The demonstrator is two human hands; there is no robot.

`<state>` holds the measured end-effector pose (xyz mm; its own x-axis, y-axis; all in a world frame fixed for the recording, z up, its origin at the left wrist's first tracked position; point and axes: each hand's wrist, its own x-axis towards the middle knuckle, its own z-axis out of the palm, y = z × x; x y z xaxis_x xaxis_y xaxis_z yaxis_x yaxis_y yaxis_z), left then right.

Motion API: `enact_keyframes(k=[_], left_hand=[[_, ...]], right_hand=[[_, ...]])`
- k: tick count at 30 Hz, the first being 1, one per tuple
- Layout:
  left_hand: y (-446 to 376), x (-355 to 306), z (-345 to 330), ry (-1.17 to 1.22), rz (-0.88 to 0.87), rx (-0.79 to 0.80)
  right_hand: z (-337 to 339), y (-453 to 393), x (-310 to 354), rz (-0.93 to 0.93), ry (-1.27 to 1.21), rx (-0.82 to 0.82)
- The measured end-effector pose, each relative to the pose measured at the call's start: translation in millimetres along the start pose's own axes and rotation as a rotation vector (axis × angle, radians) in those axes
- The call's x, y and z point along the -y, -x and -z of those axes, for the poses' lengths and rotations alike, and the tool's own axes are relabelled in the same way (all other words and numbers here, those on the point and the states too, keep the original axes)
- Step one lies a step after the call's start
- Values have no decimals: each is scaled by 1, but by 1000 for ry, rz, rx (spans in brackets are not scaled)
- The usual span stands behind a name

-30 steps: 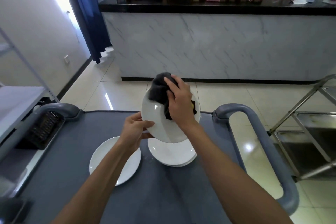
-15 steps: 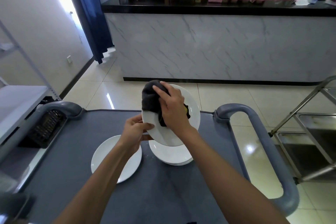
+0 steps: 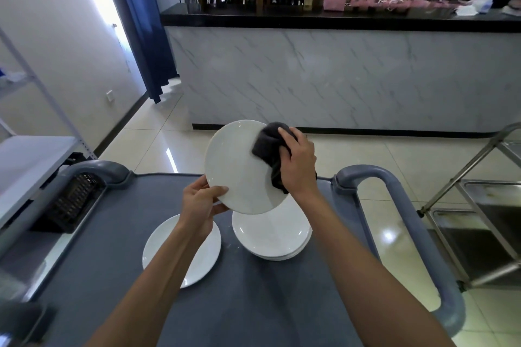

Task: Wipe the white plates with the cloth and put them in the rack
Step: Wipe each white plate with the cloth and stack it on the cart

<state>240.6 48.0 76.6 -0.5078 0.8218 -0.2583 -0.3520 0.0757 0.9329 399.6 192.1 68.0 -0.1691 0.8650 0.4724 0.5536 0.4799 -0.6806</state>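
While the left hand (image 3: 201, 203) pinches the tilted plate (image 3: 239, 169) at its lower-left rim, the right hand (image 3: 297, 163) presses the bunched cloth (image 3: 267, 144) against its upper-right face.

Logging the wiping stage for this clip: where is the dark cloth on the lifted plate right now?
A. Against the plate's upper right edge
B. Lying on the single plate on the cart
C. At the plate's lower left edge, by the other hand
A: the right hand presses the dark cloth against the upper right edge of the lifted plate, while the left hand holds its lower left rim.
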Motion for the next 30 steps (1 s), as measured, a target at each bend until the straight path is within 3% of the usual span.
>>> enact_keyframes(k=[12, 23, 30], left_hand=[[-8, -3, -11, 164, -41, -52], [-6, -1, -14, 115, -71, -69], [-10, -1, -1, 18, -76, -62]], right_hand=[[-14, 66, 14, -175, -187, -33], [-32, 109, 28, -24, -64, 58], [-22, 88, 3, -33, -47, -68]])
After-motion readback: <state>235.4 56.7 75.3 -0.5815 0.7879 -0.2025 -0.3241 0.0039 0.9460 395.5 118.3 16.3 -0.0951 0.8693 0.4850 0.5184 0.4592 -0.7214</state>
